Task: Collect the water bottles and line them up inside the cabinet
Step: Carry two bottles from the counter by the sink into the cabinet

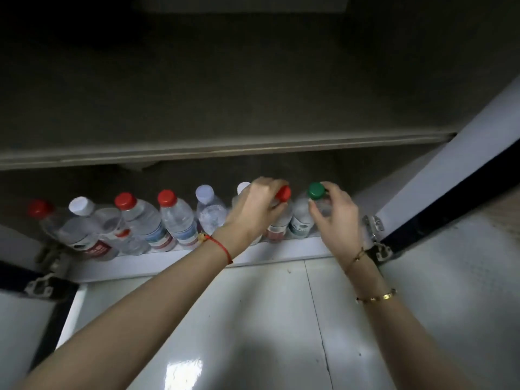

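Below you lies a glossy white tiled floor, its surface catching a bright patch of reflected light near the bottom edge. A dark grout line runs across the tiles toward you. You see a red string bracelet on one wrist and a gold bangle on the other forearm.

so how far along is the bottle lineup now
Done: a row of capped bottles stands along the cabinet's bottom shelf, from the far-left red-capped one rightward. In hand: left hand grips a red-capped bottle, right hand a green-capped bottle. Left: setting these two down.
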The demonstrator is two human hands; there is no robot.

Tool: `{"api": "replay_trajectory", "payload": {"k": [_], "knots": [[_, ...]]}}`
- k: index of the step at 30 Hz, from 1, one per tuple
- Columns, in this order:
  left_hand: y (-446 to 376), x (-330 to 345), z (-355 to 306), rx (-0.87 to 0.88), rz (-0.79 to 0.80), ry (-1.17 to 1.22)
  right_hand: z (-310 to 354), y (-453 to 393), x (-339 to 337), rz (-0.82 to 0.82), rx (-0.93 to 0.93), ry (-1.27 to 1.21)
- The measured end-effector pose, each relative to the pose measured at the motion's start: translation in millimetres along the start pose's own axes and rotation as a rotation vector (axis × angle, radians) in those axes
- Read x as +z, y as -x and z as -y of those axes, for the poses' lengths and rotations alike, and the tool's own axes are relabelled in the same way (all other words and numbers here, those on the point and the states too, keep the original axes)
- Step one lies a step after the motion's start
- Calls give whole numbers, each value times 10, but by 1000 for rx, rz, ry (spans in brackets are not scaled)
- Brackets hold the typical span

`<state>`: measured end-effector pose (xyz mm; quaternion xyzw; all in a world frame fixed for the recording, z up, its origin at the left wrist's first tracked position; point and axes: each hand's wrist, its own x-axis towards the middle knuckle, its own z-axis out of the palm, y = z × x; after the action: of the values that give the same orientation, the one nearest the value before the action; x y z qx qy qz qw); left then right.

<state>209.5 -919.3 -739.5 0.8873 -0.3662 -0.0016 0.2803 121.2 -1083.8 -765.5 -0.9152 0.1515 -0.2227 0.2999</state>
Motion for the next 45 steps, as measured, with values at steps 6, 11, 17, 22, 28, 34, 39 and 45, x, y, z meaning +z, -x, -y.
{"api": "replay_trajectory", "payload": {"k": [6,11,17,22,28,34,39,45], "knots": [[-164,-2,13,6,-49,-188,-81,-200,147,-20,-11,17],[-120,28,9,36,-73,-283,-95,-166,173,-37,-13,5],[94,-70,136,106,-136,-353,-53,33,78,-123,41,-27],[643,-359,289,205,-386,-383,224,439,57,-155,26,28],[1534,-611,841,-4,-434,-439,691,895,621,50,-224,-28],[2327,-748,1593,-286,-328,-585,1322,1130,1425,262,-393,6],[2704,-840,2080,-547,-177,-596,1709,1225,1995,427,-416,-45],[2644,-849,2449,-785,-123,-466,2049,1155,2513,616,-308,-91]]}}
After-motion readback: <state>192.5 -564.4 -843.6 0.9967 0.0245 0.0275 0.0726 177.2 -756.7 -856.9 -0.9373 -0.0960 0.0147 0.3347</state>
